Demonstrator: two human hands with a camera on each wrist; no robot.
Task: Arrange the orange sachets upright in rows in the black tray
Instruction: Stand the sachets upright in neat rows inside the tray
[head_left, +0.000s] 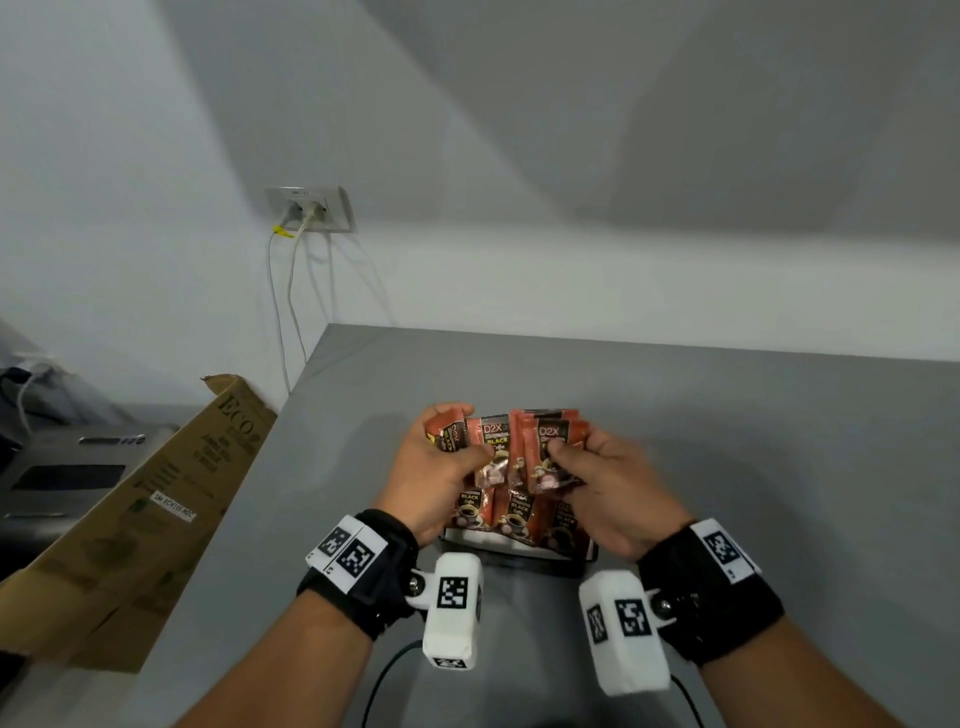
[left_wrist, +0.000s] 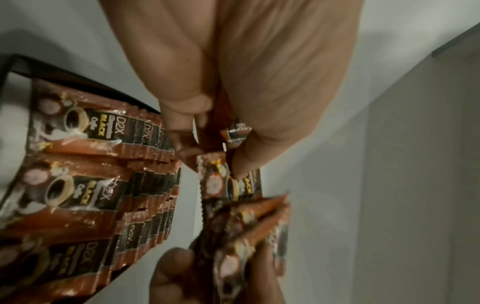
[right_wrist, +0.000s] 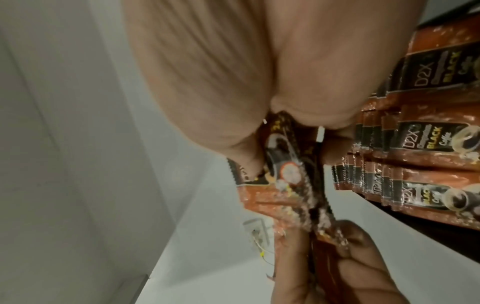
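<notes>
Both hands are above the tray (head_left: 558, 564), which stands on the grey worktop (head_left: 727, 415) near the person. The left hand (head_left: 441, 467) pinches a few sachets (head_left: 491, 447) between thumb and curled fingers. The right hand (head_left: 618, 483) pinches another small bundle (head_left: 550, 447) in the same way. The two bundles touch each other in the air, fanned out. Inside the tray, more sachets stand upright in rows (left_wrist: 85, 185), packed close together. A carton (head_left: 156, 499) leans at the left of the worktop.
</notes>
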